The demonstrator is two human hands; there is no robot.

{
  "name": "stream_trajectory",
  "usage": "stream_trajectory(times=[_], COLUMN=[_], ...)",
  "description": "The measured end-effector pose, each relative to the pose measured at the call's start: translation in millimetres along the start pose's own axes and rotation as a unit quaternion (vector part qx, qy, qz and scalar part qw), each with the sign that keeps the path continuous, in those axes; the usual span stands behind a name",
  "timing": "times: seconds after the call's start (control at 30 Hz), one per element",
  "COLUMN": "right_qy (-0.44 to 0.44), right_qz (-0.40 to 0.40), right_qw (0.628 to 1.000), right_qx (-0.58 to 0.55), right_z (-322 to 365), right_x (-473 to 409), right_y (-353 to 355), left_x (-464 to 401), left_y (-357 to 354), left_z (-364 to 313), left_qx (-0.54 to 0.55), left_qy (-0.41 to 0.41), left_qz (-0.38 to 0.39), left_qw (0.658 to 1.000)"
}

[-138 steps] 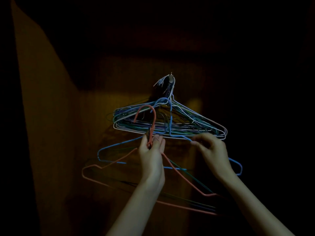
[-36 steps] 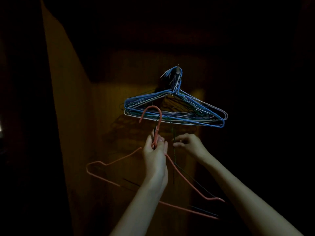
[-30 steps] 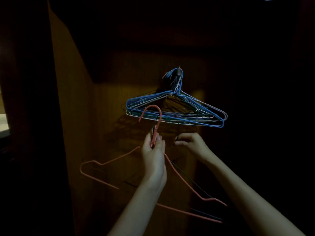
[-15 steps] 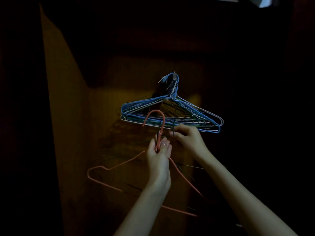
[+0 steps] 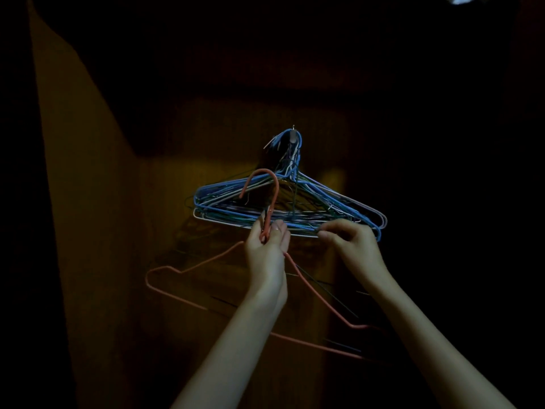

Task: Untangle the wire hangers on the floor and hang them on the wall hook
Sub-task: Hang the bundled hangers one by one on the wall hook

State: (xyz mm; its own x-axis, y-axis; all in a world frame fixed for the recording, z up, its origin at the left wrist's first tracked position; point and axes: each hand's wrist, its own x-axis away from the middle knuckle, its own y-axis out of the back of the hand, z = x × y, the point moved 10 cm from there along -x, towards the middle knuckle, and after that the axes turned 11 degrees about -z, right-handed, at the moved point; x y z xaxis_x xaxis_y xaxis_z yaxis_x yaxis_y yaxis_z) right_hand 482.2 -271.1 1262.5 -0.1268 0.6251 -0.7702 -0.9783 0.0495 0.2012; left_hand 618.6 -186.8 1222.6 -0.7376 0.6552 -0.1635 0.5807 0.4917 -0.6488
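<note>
1. The left hand (image 5: 267, 255) was raised with the arm stretched up from below. Its fingers were pinched around the neck of a thin orange wire hanger (image 5: 320, 296), probably to keep its curved top pointing up toward the hook.
2. The orange hanger's wide part hung down below the hand, and a few thin dark wire hangers (image 5: 327, 293) hung with it, so they were likely held in the same bunch.
3. The right hand (image 5: 352, 246) reached up beside it, fingers curled and pinching close together. They seemed to pinch a thin dark wire, but it was too dim to be sure.
4. Farther back, a bunch of blue and white wire hangers (image 5: 295, 208) hung on the small wall hook (image 5: 292, 134) on the brown wooden wall (image 5: 88, 202).
</note>
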Motion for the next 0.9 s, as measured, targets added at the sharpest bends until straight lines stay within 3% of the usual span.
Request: stream_trajectory(times=[0.33,0.5,0.73,0.9], right_qy=[0.041,0.025,0.000,0.004], right_qz=[-0.100,-0.092,-0.022,-0.064], right_qw=[0.994,0.995,0.997,0.989], right_qx=[-0.002,0.042,0.070,0.131], right_z=[5,-13,-33,-41], right_x=[-84,-114,-118,-118], right_y=[16,3,-27,-20], left_x=[-45,-58,-71,-77], left_y=[-19,-22,-20,-21], left_z=[-11,-7,1,6], left_qx=[0.012,0.007,0.008,0.010], left_qy=[-0.050,-0.060,-0.059,-0.053], left_qz=[-0.011,-0.013,-0.024,-0.028], left_qw=[0.999,0.998,0.998,0.998])
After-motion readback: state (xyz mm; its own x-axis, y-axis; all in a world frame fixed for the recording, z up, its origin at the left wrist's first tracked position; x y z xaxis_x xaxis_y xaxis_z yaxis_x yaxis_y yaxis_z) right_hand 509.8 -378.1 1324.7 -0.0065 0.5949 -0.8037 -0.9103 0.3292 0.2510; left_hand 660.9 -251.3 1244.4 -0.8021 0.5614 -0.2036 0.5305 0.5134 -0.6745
